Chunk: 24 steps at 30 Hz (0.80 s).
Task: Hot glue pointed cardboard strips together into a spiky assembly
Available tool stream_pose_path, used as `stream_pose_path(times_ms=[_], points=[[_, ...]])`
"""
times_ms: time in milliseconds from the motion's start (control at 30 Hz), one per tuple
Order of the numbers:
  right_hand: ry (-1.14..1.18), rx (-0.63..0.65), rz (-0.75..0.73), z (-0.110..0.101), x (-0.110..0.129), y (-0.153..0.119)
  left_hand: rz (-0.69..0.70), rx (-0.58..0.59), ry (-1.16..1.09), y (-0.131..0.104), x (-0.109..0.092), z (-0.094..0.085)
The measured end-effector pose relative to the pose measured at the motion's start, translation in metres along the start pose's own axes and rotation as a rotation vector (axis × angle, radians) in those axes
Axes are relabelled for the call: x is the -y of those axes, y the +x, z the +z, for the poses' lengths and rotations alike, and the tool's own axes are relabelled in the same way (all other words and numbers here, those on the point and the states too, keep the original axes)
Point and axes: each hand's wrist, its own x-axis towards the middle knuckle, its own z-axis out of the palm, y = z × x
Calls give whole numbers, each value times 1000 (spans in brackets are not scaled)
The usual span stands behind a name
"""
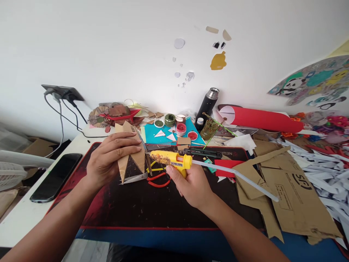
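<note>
My left hand (111, 156) grips a cut cardboard piece (139, 156) with pointed, zigzag edges, holding it raised above the dark mat. In my right hand (195, 182) is a yellow hot glue gun (171, 160), its nozzle pointing left at the edge of the cardboard. A long translucent glue stick (237, 173) sticks out of the gun's back and bends down to the right. Whether the nozzle touches the cardboard I cannot tell. Below them on the mat lie scissors (133, 178) and red-handled pliers (158, 181), partly hidden.
A black phone (56, 178) lies left of the mat (141, 211). Open paint jars (181, 128) stand on blue paper (149, 134) at the back, near a black thermos (208, 103). Cardboard sheets (297, 203) and white paper strips (327, 182) fill the right side.
</note>
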Motion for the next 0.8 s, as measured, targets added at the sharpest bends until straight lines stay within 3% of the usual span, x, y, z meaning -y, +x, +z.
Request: stream_pose_path(times_ms=[267, 800], points=[[-69, -36, -48, -1, 1, 1, -11, 6, 1, -1, 0, 0], [-122, -39, 1, 1, 2, -3, -12, -9, -7, 3, -2, -1]])
